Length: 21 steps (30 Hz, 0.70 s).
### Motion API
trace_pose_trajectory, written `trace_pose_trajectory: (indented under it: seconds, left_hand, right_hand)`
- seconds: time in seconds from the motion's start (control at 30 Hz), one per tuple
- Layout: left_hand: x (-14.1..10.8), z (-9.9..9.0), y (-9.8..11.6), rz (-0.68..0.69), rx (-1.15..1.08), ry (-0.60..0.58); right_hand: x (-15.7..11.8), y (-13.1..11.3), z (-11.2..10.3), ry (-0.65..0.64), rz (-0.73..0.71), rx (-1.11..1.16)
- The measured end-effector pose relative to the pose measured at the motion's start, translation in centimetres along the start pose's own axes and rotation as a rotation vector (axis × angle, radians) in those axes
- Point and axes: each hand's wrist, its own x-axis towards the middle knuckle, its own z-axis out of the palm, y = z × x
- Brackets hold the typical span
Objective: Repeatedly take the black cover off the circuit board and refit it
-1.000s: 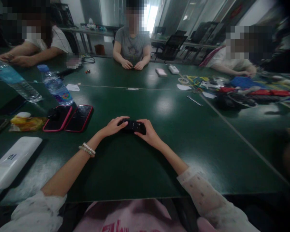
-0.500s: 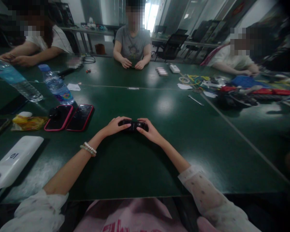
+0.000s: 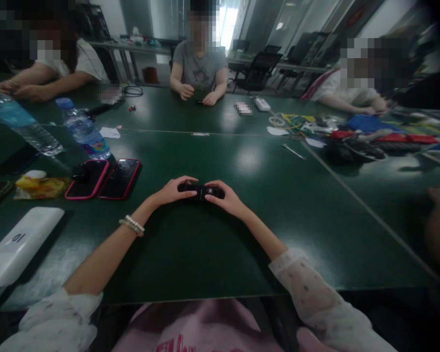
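Note:
A small black device [image 3: 201, 192] with tiny white markings lies level just above or on the green table [image 3: 205, 249]; which of the two is hard to tell. My left hand [image 3: 174, 190] grips its left end, thumb along the near edge and fingers behind. Round the right end, my right hand [image 3: 223, 195] is closed in the same way. The device's ends are partly hidden by the fingers. A beaded bracelet [image 3: 132, 226] circles my left wrist.
Left: two red-edged phones [image 3: 121, 179], a yellow packet [image 3: 46, 187], a white power bank [image 3: 25, 244] and two bottles [image 3: 84, 128]. Right: a wrench [image 3: 294, 151], cables and bags [image 3: 374, 142]. A person [image 3: 200, 68] sits opposite; others sit left and right, with a blurred hand at the right edge.
The view has shifted slightly. Both my hands keep their hold on the black device. Across the table, the person's hands have moved apart, one lifting off a small dark object.

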Motion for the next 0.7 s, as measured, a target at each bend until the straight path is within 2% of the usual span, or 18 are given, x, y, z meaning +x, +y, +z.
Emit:
trace_pose_trajectory:
  seconds: [0.2, 0.47, 0.7]
  left_hand:
    - [0.16, 0.09, -0.43, 0.0, 0.002, 0.0]
    - [0.18, 0.16, -0.56, 0.022, 0.059, 0.004]
    - [0.24, 0.43, -0.84, 0.048, 0.065, 0.03]
  right_hand:
    - [-0.13, -0.21, 0.21, 0.012, -0.004, 0.0]
    - [-0.15, 0.6, 0.87, 0.097, 0.069, -0.076]
    - [-0.22, 0.33, 0.91, 0.149, -0.018, -0.138]
